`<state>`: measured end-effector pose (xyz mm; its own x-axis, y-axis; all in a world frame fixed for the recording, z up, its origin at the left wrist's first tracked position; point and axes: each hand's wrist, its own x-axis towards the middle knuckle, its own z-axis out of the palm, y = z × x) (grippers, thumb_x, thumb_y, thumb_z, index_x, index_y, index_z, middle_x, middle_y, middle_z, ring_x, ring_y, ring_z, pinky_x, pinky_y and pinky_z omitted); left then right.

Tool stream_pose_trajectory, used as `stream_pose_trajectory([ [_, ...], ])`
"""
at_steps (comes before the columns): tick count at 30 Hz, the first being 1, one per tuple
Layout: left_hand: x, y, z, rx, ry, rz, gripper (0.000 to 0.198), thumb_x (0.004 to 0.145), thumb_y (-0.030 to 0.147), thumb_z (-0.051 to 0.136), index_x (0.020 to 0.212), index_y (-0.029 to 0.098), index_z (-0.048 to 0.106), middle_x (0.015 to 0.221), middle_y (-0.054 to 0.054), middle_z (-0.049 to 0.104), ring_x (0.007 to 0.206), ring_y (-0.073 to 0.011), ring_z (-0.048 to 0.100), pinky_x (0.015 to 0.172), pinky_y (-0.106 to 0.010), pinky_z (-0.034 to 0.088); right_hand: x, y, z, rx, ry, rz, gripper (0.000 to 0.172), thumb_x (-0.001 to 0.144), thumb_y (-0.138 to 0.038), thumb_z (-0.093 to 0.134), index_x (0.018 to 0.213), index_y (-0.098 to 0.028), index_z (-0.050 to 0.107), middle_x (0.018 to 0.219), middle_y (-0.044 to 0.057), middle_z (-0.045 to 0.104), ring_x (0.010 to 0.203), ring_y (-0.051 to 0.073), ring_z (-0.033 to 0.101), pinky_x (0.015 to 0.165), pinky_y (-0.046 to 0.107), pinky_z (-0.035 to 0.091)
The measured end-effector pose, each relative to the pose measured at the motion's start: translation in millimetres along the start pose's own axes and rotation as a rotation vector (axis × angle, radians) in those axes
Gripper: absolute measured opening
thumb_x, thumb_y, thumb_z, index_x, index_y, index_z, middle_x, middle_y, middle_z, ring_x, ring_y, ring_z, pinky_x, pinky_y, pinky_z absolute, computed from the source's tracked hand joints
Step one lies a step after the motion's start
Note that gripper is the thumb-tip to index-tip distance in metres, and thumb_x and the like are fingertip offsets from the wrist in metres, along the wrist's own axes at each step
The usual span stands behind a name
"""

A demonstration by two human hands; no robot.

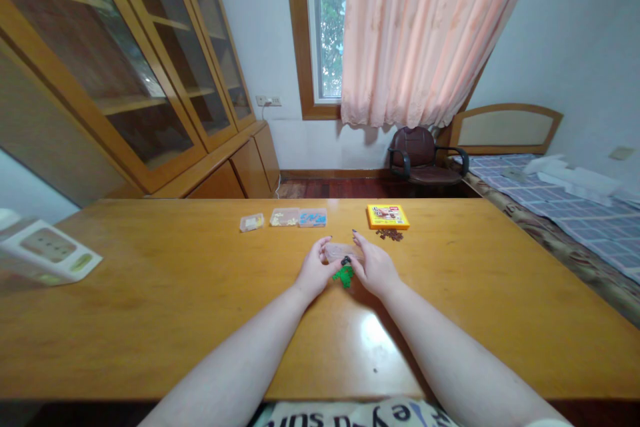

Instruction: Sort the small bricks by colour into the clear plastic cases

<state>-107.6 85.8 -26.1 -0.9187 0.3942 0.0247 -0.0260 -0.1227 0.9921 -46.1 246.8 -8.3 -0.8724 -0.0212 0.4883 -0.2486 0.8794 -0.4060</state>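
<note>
My left hand and my right hand curve around a small clear plastic container just above the table's middle. The left fingers wrap its left side, and the right fingers lie along its right side. Small black pieces show between my two thumbs; whether they are inside the container or pinched, I cannot tell. Right below the thumbs lies a little pile of bright green pieces, partly covered by the hands.
On the wooden table, a yellow box stands behind a heap of brown pieces. Farther left are an open clear case with cream pieces and blue pieces, a small clear box and a white carton.
</note>
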Motion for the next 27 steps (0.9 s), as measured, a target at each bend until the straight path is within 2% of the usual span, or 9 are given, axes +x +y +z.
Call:
stream_pose_trajectory([
  [5, 0.1, -3.5, -2.1, -0.007, -0.027, -0.011, 0.089, 0.064, 0.032, 0.078, 0.137, 0.012, 0.031, 0.125, -0.018, 0.055, 0.111, -0.0260, 0.057, 0.098, -0.041, 0.045, 0.1, -1.5, 0.1, 0.019, -0.021, -0.006, 0.055, 0.091, -0.034, 0.039, 0.141, -0.011, 0.030, 0.110, 0.015, 0.066, 0.099, 0.026, 0.062, 0.086, 0.040, 0.050],
  [14, 0.5, -4.0, -4.4, 0.080, 0.006, 0.025, 0.084, 0.068, 0.030, 0.076, 0.139, 0.014, 0.035, 0.124, -0.015, 0.057, 0.120, -0.0288, 0.051, 0.104, -0.044, 0.038, -1.0, -4.5, 4.4, 0.000, -0.001, 0.053, 0.048, 0.091, -0.031, 0.038, 0.135, -0.011, 0.039, 0.110, 0.015, 0.066, 0.096, 0.026, 0.063, 0.085, 0.040, 0.050],
  [20, -0.6, -0.4, -3.5, 0.040, -0.034, 0.013, 0.086, 0.069, 0.030, 0.074, 0.141, 0.011, 0.030, 0.130, -0.018, 0.052, 0.122, -0.0279, 0.049, 0.103, -0.043, 0.040, -1.4, -6.1, 5.8, -0.037, 0.005, 0.055, 0.047, 0.092, -0.031, 0.039, 0.134, -0.011, 0.040, 0.110, 0.016, 0.066, 0.095, 0.026, 0.064, 0.083, 0.039, 0.051],
  [27, -0.1, -0.4, -2.2, 0.069, -0.011, 0.004, 0.086, 0.071, 0.029, 0.073, 0.142, 0.013, 0.028, 0.136, -0.017, 0.047, 0.126, -0.0279, 0.045, 0.105, -0.042, 0.038, -0.6, -9.7, 4.7, -0.056, -0.006, 0.098, 0.044, 0.093, -0.031, 0.038, 0.131, -0.011, 0.044, 0.105, 0.014, 0.068, 0.091, 0.024, 0.065, 0.081, 0.036, 0.051],
])
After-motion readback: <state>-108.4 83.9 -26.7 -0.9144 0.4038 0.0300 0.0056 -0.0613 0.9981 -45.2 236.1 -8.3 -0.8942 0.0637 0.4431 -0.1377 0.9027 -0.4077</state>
